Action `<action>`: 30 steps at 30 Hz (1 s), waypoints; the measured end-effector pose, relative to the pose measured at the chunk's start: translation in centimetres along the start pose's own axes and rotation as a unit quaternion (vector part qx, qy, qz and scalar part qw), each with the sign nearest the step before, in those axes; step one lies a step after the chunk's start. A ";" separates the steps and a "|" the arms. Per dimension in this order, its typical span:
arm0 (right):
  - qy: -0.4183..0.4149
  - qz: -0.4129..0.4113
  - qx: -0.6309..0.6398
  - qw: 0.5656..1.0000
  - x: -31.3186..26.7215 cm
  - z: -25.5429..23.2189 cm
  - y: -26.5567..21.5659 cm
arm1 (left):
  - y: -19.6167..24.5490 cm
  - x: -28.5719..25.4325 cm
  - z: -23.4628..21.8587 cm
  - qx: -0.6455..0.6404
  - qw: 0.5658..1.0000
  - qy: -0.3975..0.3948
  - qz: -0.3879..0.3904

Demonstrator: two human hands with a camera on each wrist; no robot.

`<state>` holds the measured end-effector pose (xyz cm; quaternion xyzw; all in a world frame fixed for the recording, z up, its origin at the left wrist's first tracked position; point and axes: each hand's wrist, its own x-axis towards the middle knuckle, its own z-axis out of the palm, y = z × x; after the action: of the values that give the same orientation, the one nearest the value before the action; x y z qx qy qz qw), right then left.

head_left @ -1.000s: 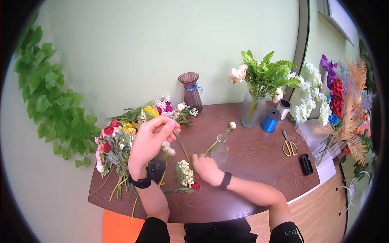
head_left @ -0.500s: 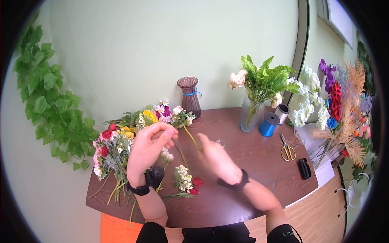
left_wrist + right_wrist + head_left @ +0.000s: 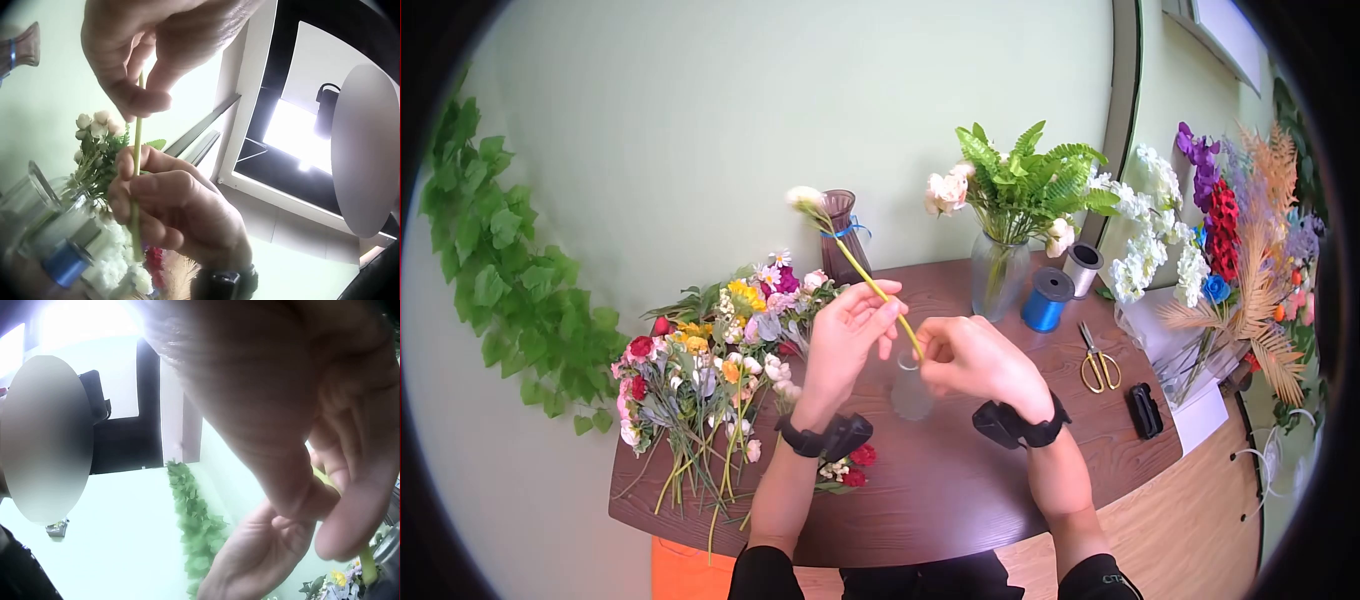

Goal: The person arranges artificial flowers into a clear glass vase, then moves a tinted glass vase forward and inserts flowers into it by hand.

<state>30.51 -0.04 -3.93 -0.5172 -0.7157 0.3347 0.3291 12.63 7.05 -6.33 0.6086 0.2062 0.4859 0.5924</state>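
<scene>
Both hands hold one long yellow-green flower stem (image 3: 863,274) with a cream bud (image 3: 804,198) at its top, tilted up to the left. My left hand (image 3: 850,328) pinches the stem higher up; in the left wrist view its thumb and finger close on the stem (image 3: 136,156). My right hand (image 3: 968,356) grips the stem's lower end, just above a small clear glass vase (image 3: 911,392) on the brown table (image 3: 960,490). The right wrist view shows my right hand's fingers (image 3: 337,506) curled round the stem (image 3: 367,565).
A heap of mixed flowers (image 3: 700,375) lies on the table's left. At the back stand a purple vase (image 3: 840,240), a glass vase of ferns and roses (image 3: 1010,200), a blue ribbon spool (image 3: 1046,299) and a white spool (image 3: 1082,268). Scissors (image 3: 1094,362) and a black object (image 3: 1144,410) lie right.
My right hand lifted the cream-budded stem out of the small vase and up; my left hand left its earlier flowers and now pinches the same stem. The camera view shifted slightly.
</scene>
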 end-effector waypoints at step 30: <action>0.051 -0.024 0.073 0.996 2.6 1.0 1.5 | -6.2 0.4 -20.0 0.461 0.847 0.084 -0.250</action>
<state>29.84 2.66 -5.33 -0.4910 -0.6840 0.3510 0.4097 -1.94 19.09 -15.40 0.6963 0.6006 0.2201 0.3254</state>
